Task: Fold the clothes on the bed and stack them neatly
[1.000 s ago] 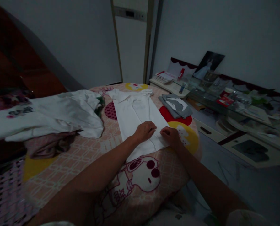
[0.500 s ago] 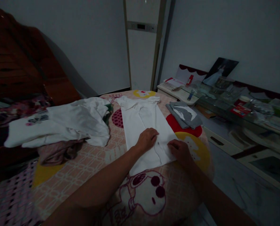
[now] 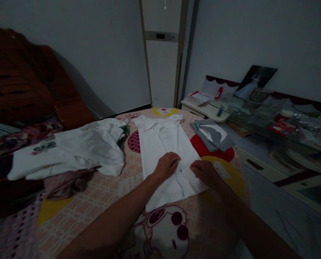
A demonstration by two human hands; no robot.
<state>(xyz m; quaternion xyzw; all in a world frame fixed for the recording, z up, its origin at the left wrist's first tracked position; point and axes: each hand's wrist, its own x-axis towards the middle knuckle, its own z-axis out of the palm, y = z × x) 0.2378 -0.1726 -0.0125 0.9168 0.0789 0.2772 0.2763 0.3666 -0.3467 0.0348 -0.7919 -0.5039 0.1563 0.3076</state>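
Head view: a white garment (image 3: 155, 154) is spread on a patterned cover (image 3: 95, 190). Its middle is overlain by the left hand (image 3: 167, 167), its right edge by the right hand (image 3: 206, 172); cloth is seen between them. Both are narrowly curled; whether fabric is pinched cannot be told.

A tall white appliance (image 3: 163, 73) stands left of papers (image 3: 200, 98) — a red bottle (image 3: 219, 94) near them.
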